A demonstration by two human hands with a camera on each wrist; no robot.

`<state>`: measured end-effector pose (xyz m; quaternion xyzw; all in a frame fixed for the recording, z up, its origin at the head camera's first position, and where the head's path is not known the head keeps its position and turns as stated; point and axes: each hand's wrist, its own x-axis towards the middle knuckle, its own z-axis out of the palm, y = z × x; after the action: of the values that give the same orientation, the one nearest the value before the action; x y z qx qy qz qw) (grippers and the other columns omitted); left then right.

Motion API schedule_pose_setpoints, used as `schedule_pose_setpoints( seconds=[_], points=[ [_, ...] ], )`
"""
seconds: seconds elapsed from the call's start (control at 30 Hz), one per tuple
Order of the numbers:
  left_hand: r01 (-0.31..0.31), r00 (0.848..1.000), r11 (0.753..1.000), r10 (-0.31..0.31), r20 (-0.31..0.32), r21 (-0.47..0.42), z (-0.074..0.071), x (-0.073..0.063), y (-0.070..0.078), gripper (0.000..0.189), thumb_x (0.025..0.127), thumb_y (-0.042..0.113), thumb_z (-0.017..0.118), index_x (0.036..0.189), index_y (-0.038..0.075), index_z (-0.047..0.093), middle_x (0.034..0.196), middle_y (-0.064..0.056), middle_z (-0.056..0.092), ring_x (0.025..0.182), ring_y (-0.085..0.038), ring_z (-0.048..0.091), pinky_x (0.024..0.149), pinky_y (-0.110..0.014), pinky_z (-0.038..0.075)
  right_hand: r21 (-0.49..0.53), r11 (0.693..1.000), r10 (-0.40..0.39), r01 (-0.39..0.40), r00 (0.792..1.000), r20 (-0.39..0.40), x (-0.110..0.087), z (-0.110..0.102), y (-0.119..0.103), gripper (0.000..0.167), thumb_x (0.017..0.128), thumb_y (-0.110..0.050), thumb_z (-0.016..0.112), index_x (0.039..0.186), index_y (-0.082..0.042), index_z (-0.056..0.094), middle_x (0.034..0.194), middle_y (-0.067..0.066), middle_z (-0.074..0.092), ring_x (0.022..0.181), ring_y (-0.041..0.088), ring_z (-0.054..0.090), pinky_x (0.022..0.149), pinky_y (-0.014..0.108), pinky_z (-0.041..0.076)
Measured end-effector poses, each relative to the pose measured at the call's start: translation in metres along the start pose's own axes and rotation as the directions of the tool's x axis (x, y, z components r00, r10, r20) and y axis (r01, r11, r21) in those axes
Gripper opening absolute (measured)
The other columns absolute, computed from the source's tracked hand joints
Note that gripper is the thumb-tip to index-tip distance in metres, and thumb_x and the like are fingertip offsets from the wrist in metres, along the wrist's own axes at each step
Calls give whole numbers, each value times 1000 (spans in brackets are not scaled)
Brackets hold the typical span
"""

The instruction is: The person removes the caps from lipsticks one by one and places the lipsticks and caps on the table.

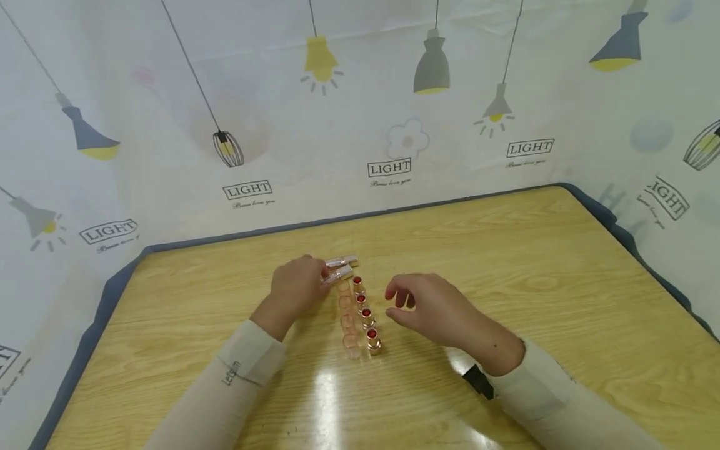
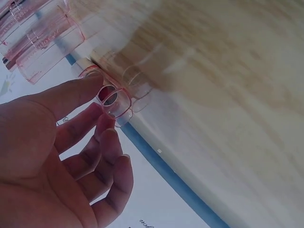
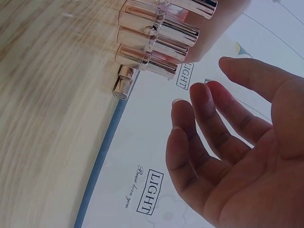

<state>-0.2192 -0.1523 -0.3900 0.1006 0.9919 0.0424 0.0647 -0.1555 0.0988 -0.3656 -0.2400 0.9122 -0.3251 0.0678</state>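
My left hand is at the back end of a row of lipsticks, its thumb and index finger pinching a lying lipstick. The clear end of that lipstick shows beside the thumb in the left wrist view. Just behind it lies a second lipstick. Several gold lipstick tubes with red tops stand upright in a line, with clear caps along their left side. To the right of this line my right hand holds nothing, its fingers loosely bent and apart from the tubes.
The wooden table carries the lipsticks near its middle. Behind it hangs a white backdrop printed with lamps, and a blue edge runs along the back. A black strap hangs at the right sleeve.
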Motion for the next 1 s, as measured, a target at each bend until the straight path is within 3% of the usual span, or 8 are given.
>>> schedule_pose_setpoints(
  seconds=[0.3,0.6,0.87,1.0],
  points=[
    [12,999,999,-13,-31,-33,-2,-4,-3,22,93,35,70,107,19,75,97,-4,66,72,-20,57,54,-33,43,-3,1000,0,0,1000,-10,-1,-2,1,12,89,-19,75,98,-13,68,81,-7,66,73,6,58,67,27,49],
    [-13,994,999,9,-107,-43,-15,-24,-2,23,91,33,74,107,18,73,92,-3,63,66,-17,54,51,-28,40,8,1000,21,-21,1000,-19,-2,-4,-1,12,91,-21,73,99,-13,69,81,-7,65,74,7,58,67,27,49],
    [-51,972,996,34,-233,-67,-29,-51,8,22,87,31,78,105,19,74,89,-2,64,65,-15,55,49,-26,39,7,999,33,-33,998,-54,-2,-6,-6,11,92,-21,72,101,-15,69,81,-7,66,75,9,58,69,28,49],
    [-69,959,996,52,-280,-51,-36,-64,16,22,86,32,80,103,19,75,88,-2,64,61,-14,53,49,-26,38,30,1000,1,2,995,-102,-3,-6,-7,19,92,-21,71,111,-14,68,88,-6,68,78,10,60,70,28,50]
  ],
)
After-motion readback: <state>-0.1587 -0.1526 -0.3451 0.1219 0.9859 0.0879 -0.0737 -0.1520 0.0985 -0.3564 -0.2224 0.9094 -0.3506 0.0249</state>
